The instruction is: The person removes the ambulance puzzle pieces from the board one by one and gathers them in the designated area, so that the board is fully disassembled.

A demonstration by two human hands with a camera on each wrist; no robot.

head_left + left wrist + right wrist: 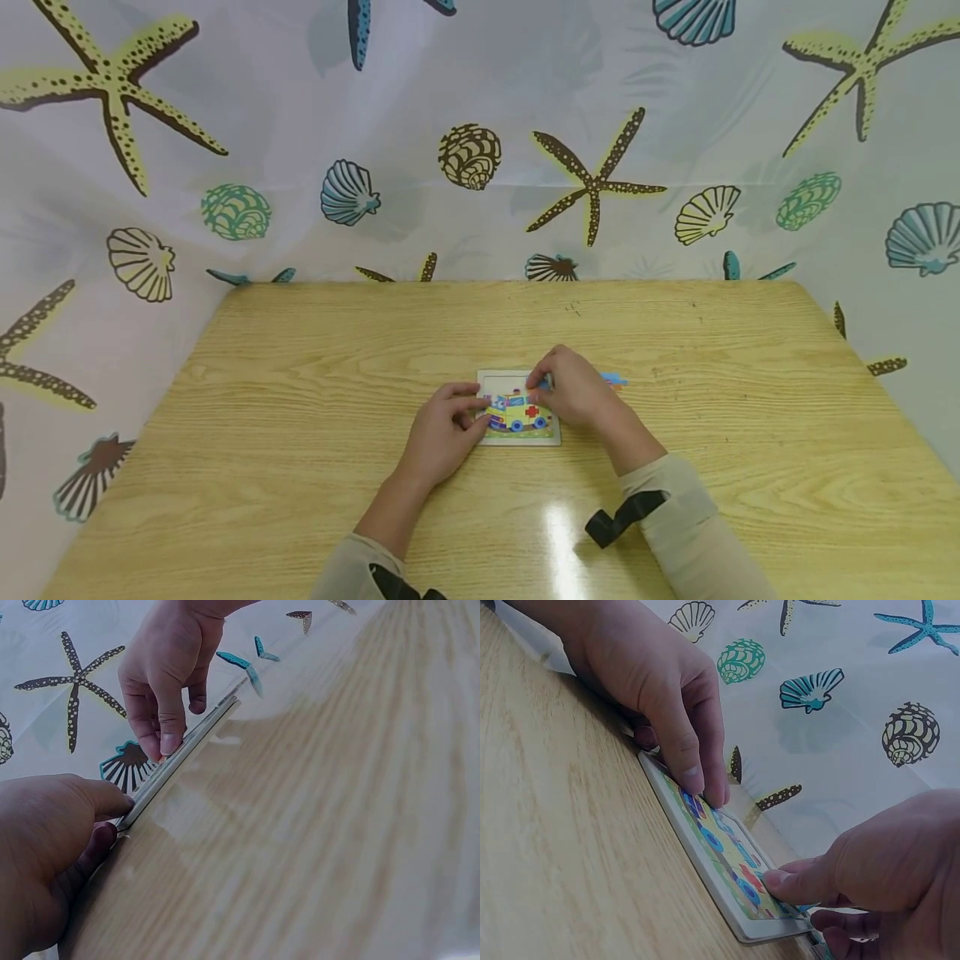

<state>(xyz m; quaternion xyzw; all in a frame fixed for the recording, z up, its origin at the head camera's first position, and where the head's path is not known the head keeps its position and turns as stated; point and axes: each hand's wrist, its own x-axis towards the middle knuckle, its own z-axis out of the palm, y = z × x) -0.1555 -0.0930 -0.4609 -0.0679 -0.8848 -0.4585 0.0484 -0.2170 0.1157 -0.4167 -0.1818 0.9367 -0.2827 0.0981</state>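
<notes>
A jigsaw puzzle (pixel 517 441) in a white frame lies flat on the table, its picture showing a yellow ambulance with a red cross. My left hand (pixel 444 431) grips the puzzle's left side, thumb and fingertips on the frame edge and the picture. At the upper right of the picture, my right hand (pixel 573 392) pinches a small puzzle piece (pixel 547 382), of which only a bluish bit shows. The right wrist view has the right thumb (pixel 776 877) low over the picture beside the red cross. The upper strip of the tray is pale and bare.
Blue and orange loose pieces (pixel 615 381) lie just beyond the right hand, partly hidden by it. The wood-grain table (pixel 300 358) extends around the puzzle. A white cloth (pixel 420 225) printed with shells and starfish hangs behind and at both sides. Black straps circle both sleeves.
</notes>
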